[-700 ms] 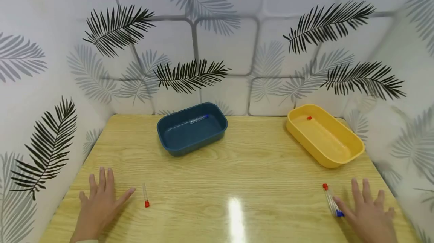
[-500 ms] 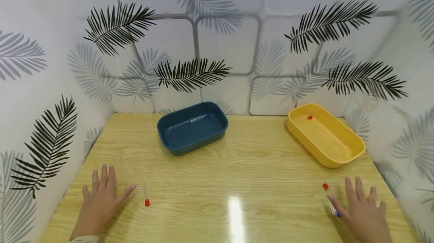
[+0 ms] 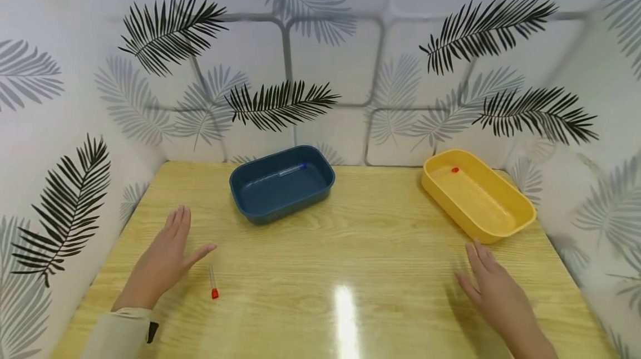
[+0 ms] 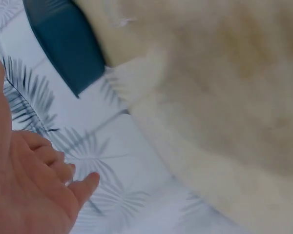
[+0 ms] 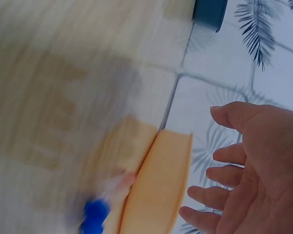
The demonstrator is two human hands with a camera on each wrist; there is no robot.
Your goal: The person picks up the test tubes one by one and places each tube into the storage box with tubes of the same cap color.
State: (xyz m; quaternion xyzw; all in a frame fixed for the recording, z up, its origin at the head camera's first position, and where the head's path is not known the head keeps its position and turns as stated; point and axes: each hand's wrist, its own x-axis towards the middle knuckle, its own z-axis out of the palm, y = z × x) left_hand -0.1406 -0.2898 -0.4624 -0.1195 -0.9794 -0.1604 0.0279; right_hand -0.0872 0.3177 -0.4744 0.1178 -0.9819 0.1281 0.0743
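Observation:
My left hand (image 3: 162,261) is over the left of the table, fingers straight together and thumb spread out, holding nothing. Just right of it lies a clear test tube with a red cap (image 3: 215,293). On the other side, my right hand (image 3: 498,295) is over the table in front of the yellow bin (image 3: 476,231), fingers extended and nothing in its grasp. Blue-capped tubes (image 5: 95,214) show blurred on the table in the right wrist view, with a red cap (image 5: 127,180) beside them; the hand hides them in the head view.
A dark blue bin (image 3: 285,214) stands at the back left, holding one blue-capped tube (image 3: 295,170). A red cap (image 3: 455,170) is inside the yellow bin. Leaf-patterned wall covering (image 3: 335,125) rises behind the wooden table (image 3: 350,247).
Both hands have moved forward; the left also went slightly right, and the right went left over the tubes, hiding them from the head view. Fingers have drawn closer together.

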